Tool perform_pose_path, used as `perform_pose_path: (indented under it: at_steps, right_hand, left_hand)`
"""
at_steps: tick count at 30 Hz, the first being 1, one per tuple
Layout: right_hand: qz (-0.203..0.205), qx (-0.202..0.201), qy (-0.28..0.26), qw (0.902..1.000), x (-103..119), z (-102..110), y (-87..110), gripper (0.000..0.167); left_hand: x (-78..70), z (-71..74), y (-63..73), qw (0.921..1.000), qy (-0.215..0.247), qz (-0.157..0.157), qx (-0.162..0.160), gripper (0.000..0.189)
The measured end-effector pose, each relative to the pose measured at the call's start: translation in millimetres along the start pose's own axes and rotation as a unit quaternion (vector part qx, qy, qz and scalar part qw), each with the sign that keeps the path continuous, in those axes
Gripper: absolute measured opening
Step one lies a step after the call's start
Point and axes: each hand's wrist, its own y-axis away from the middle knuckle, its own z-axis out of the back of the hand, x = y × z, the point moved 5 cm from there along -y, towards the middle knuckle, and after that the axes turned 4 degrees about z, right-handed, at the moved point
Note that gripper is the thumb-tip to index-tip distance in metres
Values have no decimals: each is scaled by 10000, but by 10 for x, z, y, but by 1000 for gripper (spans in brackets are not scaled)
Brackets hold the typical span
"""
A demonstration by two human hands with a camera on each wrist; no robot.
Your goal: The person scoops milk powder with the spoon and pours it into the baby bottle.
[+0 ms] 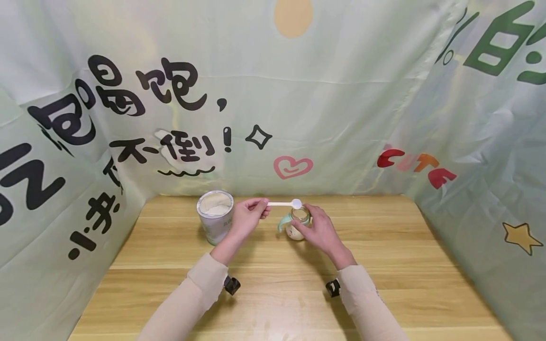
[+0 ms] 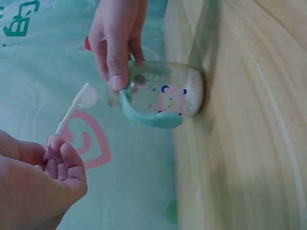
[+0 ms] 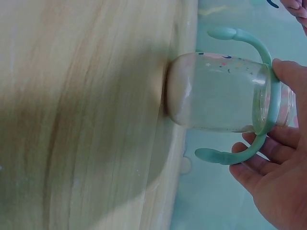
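Observation:
My left hand (image 1: pixel 249 217) pinches the end of a white measuring scoop (image 1: pixel 279 204) between thumb and fingers. The scoop's bowl reaches over the open mouth of a clear baby bottle (image 1: pixel 294 232), at its near edge as the left wrist view shows a gap between them. Mint-green handles (image 3: pixel 244 38) curve from the bottle's collar, and a printed animal decorates its side. A pale layer shows at its bottom. My right hand (image 1: pixel 321 229) grips the bottle round its collar while it stands upright on the table. What the scoop's bowl contains cannot be made out.
A milk powder can (image 1: pixel 218 229) with its top uncovered stands left of my left hand. The wooden table (image 1: pixel 273 303) ends at a printed fabric backdrop (image 1: pixel 341 118), which also rises on both sides.

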Motion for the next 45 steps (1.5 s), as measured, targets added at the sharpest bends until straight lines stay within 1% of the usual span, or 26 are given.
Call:
perform_pose_path:
  at_steps: [4,8,11,14,18,22,25,29,36,40,45]
  right_hand:
    - [40,17,35,10000,12,4,-13,74]
    - [113,5,14,9999,29,19,-41,75]
    - [118,3,-38,9999,51,31,-70,75]
    - [211,-16,-56,9998,98,46,-107,73]
    - [266,84,-117,9995,195,47,-169,73]
    - [239,255,-106,9993,291,24,-228,76]
    - [323,294,-68,9990,370,7,-271,78]
    - [397,346,-127,9985,464,-36,-325,78]
    - [528,430,-133,9976,602,-156,-409,78]
    - [598,466,-142,9970,693,-216,-446,78]
    - [772,477,-226,9956,809,-287,-491,78]
  left_hand:
    - [-78,58,2,9999,127,-61,-94,26]
    - [-180,146,4,9993,209,-158,-272,25]
    - [-239,222,10,9989,161,-211,-379,25]
    - [-274,303,10,9987,82,-242,-439,26]
    - [-303,441,8,9987,30,-168,-476,27]
    - [-332,589,19,9985,-81,-126,-536,28]
    - [-360,700,39,9973,-208,-60,-698,28]
    - [-380,855,61,9952,-255,67,-943,29]
    - [-386,1116,99,9927,-244,164,-1173,29]
    - [-391,1250,127,9913,-230,179,-1285,29]
    - [-403,1391,174,9904,-233,80,-1357,31]
